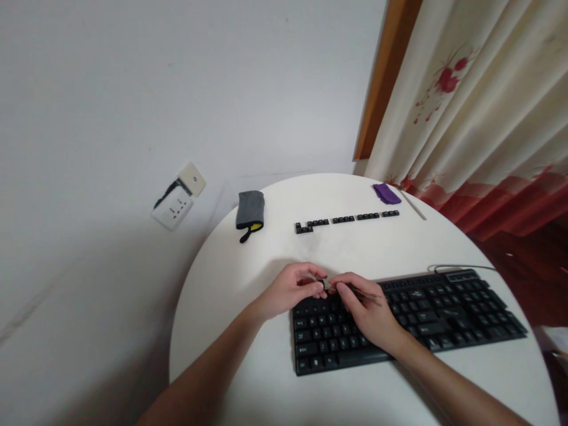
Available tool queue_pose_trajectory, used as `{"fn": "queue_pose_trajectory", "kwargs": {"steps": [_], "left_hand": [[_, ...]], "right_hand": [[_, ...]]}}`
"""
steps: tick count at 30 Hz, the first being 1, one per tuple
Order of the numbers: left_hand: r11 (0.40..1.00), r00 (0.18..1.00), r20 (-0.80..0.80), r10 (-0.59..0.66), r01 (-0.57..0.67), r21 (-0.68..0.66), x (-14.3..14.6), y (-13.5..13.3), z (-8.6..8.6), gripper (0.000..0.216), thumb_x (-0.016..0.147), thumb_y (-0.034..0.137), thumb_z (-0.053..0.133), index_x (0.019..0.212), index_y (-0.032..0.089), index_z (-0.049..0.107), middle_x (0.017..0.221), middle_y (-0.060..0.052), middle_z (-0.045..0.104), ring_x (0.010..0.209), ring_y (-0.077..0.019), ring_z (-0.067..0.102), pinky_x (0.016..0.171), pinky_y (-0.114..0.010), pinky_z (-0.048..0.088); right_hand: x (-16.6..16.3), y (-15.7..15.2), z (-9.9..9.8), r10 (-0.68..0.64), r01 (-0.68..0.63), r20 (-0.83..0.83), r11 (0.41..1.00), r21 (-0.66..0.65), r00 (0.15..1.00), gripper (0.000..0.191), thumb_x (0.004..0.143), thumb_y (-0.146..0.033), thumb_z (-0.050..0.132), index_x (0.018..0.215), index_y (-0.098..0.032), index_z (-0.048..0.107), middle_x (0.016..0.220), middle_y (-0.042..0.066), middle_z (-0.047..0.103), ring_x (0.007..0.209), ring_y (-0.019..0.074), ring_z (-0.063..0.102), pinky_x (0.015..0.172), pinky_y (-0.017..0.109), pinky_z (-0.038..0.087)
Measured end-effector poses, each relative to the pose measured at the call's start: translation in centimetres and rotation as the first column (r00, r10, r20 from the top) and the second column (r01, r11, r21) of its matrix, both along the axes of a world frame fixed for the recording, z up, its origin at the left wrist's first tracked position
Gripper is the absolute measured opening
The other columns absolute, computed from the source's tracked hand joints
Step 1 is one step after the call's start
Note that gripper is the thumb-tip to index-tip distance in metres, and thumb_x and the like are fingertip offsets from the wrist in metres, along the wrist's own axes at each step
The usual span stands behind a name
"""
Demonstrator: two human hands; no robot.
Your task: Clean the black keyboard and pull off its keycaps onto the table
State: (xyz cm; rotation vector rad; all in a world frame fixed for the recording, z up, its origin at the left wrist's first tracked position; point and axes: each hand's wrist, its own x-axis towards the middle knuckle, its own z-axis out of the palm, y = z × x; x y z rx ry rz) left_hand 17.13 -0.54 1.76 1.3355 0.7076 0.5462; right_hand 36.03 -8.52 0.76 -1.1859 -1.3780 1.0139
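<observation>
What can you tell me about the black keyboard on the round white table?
The keyboard is black, wired and full-size, and looks like plastic. It lies flat on the round white table, angled slightly, with a thin cable leaving its far edge. Its top row on the left looks bare of keys. The right hand rests over its left half, and the left hand hovers at its far left corner, fingertips meeting the right's over something too small to make out.
</observation>
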Motion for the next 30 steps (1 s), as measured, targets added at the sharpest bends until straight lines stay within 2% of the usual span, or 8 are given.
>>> {"fn": "queue_pose_trajectory", "kwargs": {"steps": [7,11,16,22,24,26,28,30], "left_hand": [[0.999,0.999,0.026,0.046,-0.046,0.001,-0.4,0.4,-0.2,0.027,0.085,0.033,0.071,0.103,0.013,0.069,0.108,-0.012,0.071,0.094,-0.0213,0.070,0.090,-0.038,0.054],[0.997,0.997,0.040,0.060,-0.061,0.042,-0.2,0.3,-0.5,0.029,0.075,0.027,0.080,0.099,0.015,0.070,0.125,-0.012,0.064,0.090,-0.0175,0.069,0.086,-0.035,0.055],[0.990,0.992,0.054,0.112,-0.117,0.085,0.2,0.1,-0.9,0.024,0.075,0.027,0.080,0.092,0.013,0.071,0.119,-0.011,0.065,0.094,-0.0205,0.069,0.089,-0.038,0.055],[0.960,0.981,-0.057,0.185,-0.168,0.225,0.1,0.4,-0.7,0.022,0.083,0.026,0.071,0.102,0.015,0.068,0.102,-0.008,0.071,0.086,-0.0191,0.070,0.083,-0.033,0.055],[0.947,0.977,-0.082,0.199,-0.170,0.273,0.0,0.5,-0.6,0.020,0.083,0.025,0.070,0.101,0.015,0.068,0.101,-0.008,0.072,0.088,-0.0192,0.069,0.084,-0.032,0.053],[0.934,0.972,-0.103,0.212,-0.171,0.312,0.0,0.5,-0.5,0.021,0.083,0.025,0.069,0.101,0.015,0.069,0.101,-0.008,0.072,0.089,-0.0191,0.068,0.082,-0.031,0.052],[0.926,0.971,-0.116,0.211,-0.160,0.342,0.0,0.5,-0.5,0.020,0.084,0.026,0.068,0.102,0.015,0.070,0.100,-0.008,0.073,0.089,-0.0190,0.067,0.080,-0.030,0.052],[0.921,0.976,-0.118,0.181,-0.126,0.369,0.0,0.4,-0.4,0.018,0.085,0.025,0.068,0.101,0.016,0.072,0.099,-0.008,0.073,0.089,-0.0188,0.066,0.078,-0.029,0.051]], "right_hand": [[0.1,-0.1,-0.9,-0.079,0.079,-0.004,0.997,-0.014,0.997,0.018,0.094,-0.034,0.056,0.096,-0.020,0.068,0.063,-0.002,0.052,0.061,0.0135,0.054,0.059,0.025,0.046],[0.1,-0.1,-1.2,-0.074,0.074,-0.005,0.997,-0.019,0.997,0.020,0.094,-0.035,0.055,0.098,-0.020,0.067,0.062,-0.003,0.049,0.060,0.0132,0.051,0.057,0.025,0.044],[0.1,0.1,-1.1,-0.103,0.103,0.000,0.994,-0.032,0.995,0.021,0.094,-0.037,0.055,0.097,-0.020,0.067,0.062,-0.003,0.050,0.058,0.0130,0.050,0.055,0.024,0.041],[0.2,0.5,-0.7,-0.224,0.216,-0.089,0.972,-0.091,0.970,0.025,0.095,-0.040,0.052,0.089,-0.019,0.064,0.071,0.000,0.060,0.051,0.0103,0.044,0.048,0.024,0.036],[0.3,0.5,-0.6,-0.235,0.231,-0.074,0.971,-0.055,0.969,0.027,0.097,-0.040,0.048,0.092,-0.019,0.064,0.076,0.001,0.061,0.058,0.0125,0.049,0.054,0.026,0.040],[0.3,0.4,-0.6,-0.259,0.259,-0.016,0.965,0.038,0.966,0.033,0.100,-0.039,0.041,0.090,-0.020,0.065,0.083,0.004,0.060,0.075,0.0163,0.056,0.068,0.029,0.045],[0.3,0.3,-0.6,-0.283,0.275,0.034,0.950,0.146,0.959,0.038,0.102,-0.036,0.036,0.085,-0.020,0.065,0.091,0.007,0.060,0.094,0.0202,0.057,0.083,0.033,0.045],[0.2,0.0,-0.6,-0.280,0.261,0.049,0.937,0.232,0.959,0.037,0.102,-0.034,0.035,0.085,-0.020,0.064,0.098,0.009,0.060,0.103,0.0227,0.056,0.090,0.037,0.043]]}}
